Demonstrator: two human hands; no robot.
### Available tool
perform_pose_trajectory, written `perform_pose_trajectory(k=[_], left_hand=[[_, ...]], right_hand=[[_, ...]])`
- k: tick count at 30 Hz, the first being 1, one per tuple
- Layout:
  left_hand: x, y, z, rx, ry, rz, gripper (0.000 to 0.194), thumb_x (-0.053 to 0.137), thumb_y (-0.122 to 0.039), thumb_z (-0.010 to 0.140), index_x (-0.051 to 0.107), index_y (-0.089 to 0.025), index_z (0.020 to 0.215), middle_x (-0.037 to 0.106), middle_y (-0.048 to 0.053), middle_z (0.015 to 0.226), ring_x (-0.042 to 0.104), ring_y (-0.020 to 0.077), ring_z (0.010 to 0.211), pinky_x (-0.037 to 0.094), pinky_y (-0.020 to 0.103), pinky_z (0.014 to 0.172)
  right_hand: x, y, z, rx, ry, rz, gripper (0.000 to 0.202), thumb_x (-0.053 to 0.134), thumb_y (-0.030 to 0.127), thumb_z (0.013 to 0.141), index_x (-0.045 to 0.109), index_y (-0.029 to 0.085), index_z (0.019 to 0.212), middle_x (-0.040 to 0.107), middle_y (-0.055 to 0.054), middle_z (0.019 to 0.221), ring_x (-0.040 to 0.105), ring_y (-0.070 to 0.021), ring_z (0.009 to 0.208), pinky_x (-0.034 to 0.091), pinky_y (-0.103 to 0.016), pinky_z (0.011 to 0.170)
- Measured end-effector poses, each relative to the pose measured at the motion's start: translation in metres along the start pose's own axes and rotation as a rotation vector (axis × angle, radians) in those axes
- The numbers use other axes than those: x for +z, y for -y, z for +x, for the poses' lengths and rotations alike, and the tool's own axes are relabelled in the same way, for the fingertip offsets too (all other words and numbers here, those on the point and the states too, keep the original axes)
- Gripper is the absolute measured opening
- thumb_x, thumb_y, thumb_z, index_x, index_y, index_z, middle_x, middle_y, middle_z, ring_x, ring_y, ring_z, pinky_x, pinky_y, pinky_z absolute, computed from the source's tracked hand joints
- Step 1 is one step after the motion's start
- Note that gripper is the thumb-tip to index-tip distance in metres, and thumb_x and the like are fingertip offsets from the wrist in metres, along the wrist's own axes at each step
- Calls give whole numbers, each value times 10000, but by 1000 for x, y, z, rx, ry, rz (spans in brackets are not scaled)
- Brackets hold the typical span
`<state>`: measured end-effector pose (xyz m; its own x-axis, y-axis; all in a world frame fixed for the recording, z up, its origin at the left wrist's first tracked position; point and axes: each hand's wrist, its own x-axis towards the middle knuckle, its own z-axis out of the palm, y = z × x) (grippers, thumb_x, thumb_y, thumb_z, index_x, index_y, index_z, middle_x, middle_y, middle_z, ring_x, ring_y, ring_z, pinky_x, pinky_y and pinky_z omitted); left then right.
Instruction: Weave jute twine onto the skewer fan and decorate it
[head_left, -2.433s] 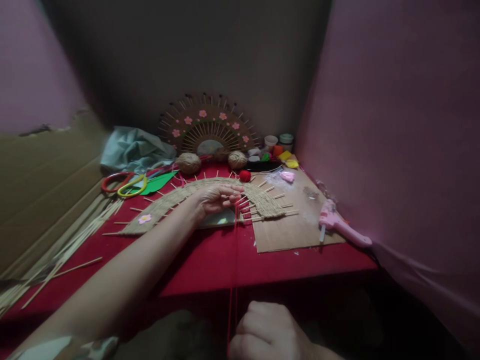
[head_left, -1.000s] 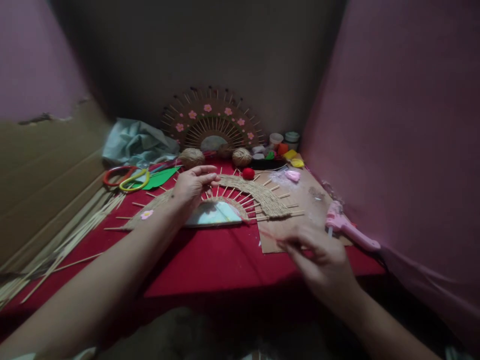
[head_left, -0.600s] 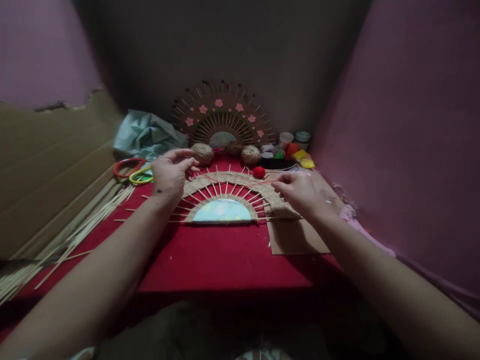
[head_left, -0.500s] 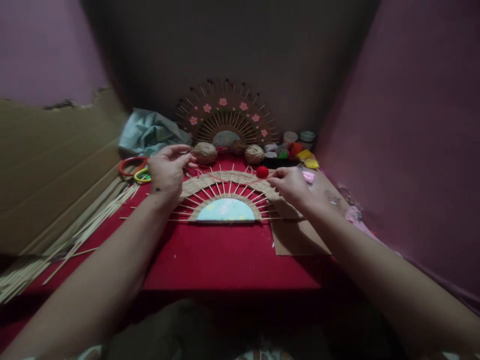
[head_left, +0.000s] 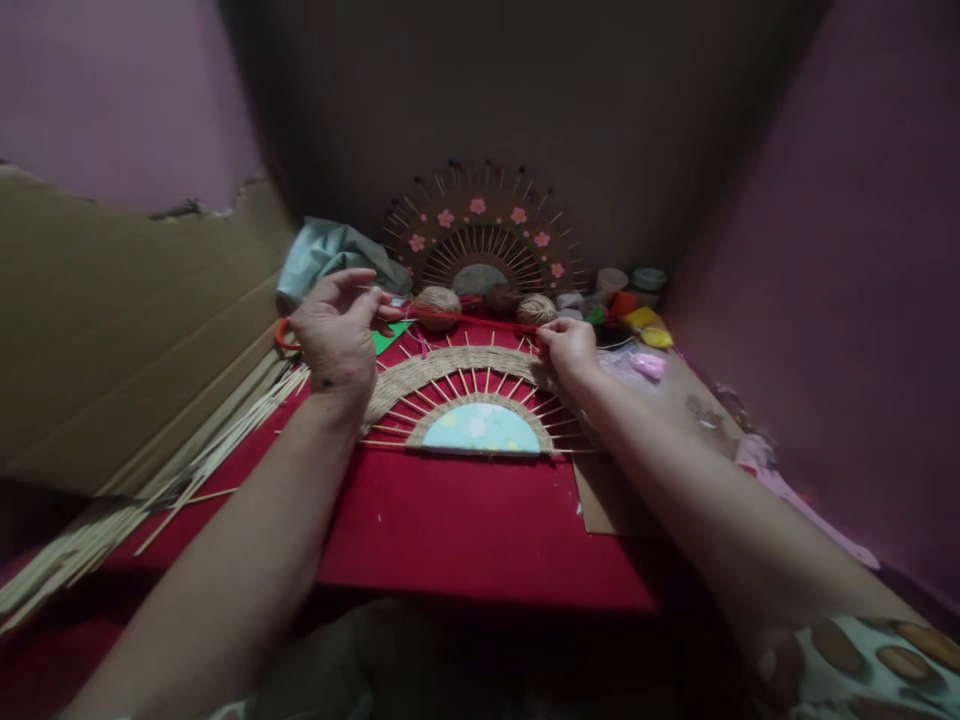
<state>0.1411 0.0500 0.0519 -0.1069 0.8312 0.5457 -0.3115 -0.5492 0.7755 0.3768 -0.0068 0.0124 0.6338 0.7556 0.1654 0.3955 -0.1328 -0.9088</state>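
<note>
Red yarn [head_left: 472,319] runs in strands between my two hands, above the far edge of a woven half-round fan. My left hand [head_left: 337,325] pinches one end, with its other fingers partly curled. At the other end my right hand [head_left: 568,348] has its fingers closed on the yarn. Below them the fan [head_left: 461,366] lies flat on the red cloth, with thin sticks fanning out from a light blue half-circle centre [head_left: 481,428]. My right hand and forearm cover part of its right side.
Balls of twine [head_left: 437,308] sit behind the fan. A finished flowered fan [head_left: 478,225] leans on the back wall. Loose sticks [head_left: 202,475] lie left beside cardboard [head_left: 135,330]. At right are clay packets [head_left: 646,365], tubs [head_left: 648,281] and a cardboard sheet [head_left: 619,500].
My right hand has moved slightly up with the yarn, which now stretches as several strands between the hands. The red ball of yarn no longer shows. The view has shifted left.
</note>
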Motion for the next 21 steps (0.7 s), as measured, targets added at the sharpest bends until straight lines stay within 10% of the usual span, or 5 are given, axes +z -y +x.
perform_pose_trajectory(k=[4,9,21], left_hand=[[-4,2,6,-115,-69,-85,217,582,-16,744,621,-217,816,637,-28,636,613,90,527,427,178,414],[-8,9,15,-206,-142,-125,233,555,21,735,600,-198,798,633,-28,599,601,88,499,404,181,391],[-10,2,12,73,-56,117,195,592,-54,773,628,-221,867,630,-46,666,633,82,581,418,191,429]], right_hand=[[3,4,-3,118,91,-34,246,528,326,904,576,129,1043,624,-35,928,610,-120,738,527,-287,641],[-9,2,-12,26,90,-166,107,538,157,842,632,114,811,625,-46,699,579,-132,599,489,-284,597],[-7,1,-4,-290,29,-416,120,565,121,689,679,162,687,658,-56,725,590,-187,744,420,-282,716]])
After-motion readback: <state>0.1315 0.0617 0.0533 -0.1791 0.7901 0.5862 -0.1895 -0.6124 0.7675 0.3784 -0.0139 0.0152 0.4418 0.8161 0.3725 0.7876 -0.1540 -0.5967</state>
